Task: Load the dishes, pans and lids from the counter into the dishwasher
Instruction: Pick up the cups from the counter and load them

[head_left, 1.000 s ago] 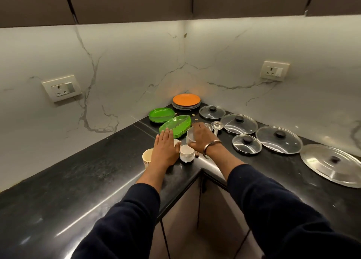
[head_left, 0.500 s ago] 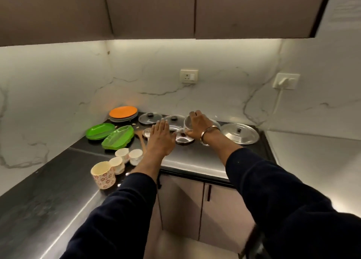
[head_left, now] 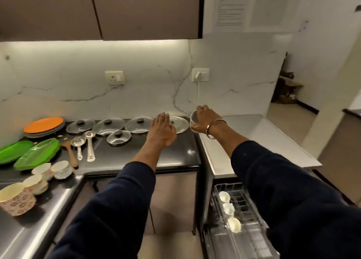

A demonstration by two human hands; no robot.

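Note:
My right hand (head_left: 205,120) grips a small glass bowl (head_left: 193,120) in the air, over the seam between the black counter and the white dishwasher top (head_left: 273,141). My left hand (head_left: 162,131) hovers flat and empty over the black counter (head_left: 136,157), partly hiding a steel lid (head_left: 180,124). Several glass lids (head_left: 109,124) lie in a row at the back. The dishwasher's upper rack (head_left: 244,206) is pulled out at the lower right, with three white cups (head_left: 228,209) in it.
Orange plate (head_left: 44,123) on a plate stack at the back left, green plates (head_left: 37,155) in front of it. Ladles (head_left: 89,147) and a wooden spatula (head_left: 71,157) lie mid-counter. White cups (head_left: 58,169) and a floral mug (head_left: 16,199) stand near the left edge.
My view has swung right and the dishwasher has come into sight. My right hand has carried the glass bowl from the cups rightwards past the lids. My left hand followed, still flat.

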